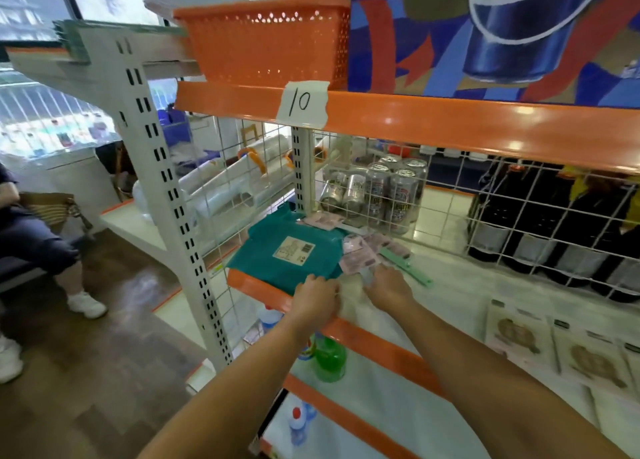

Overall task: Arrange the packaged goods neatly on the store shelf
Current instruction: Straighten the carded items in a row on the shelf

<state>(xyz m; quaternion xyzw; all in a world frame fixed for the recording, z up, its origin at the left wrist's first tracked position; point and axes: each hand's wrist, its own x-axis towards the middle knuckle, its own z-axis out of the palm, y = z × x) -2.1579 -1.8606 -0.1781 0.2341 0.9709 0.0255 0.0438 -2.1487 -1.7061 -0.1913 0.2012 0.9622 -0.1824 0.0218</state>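
Note:
A teal flat package (277,250) with a pale label lies at the left end of the white shelf (460,285). My left hand (317,299) rests at its near right corner, fingers curled on the edge. Several small pink packets (360,254) lie scattered to the package's right, and one more pink packet (322,220) sits behind it. My right hand (386,287) pinches a small pale packet (367,275) just in front of them. A green flat strip (405,263) lies to the right of my right hand.
A wire grid (450,195) backs the shelf, with silver cans (388,195) and dark bottles (554,223) behind it. Beige printed packets (554,344) lie at the near right. An orange basket (270,39) sits on the upper shelf. A seated person (31,237) is at the left.

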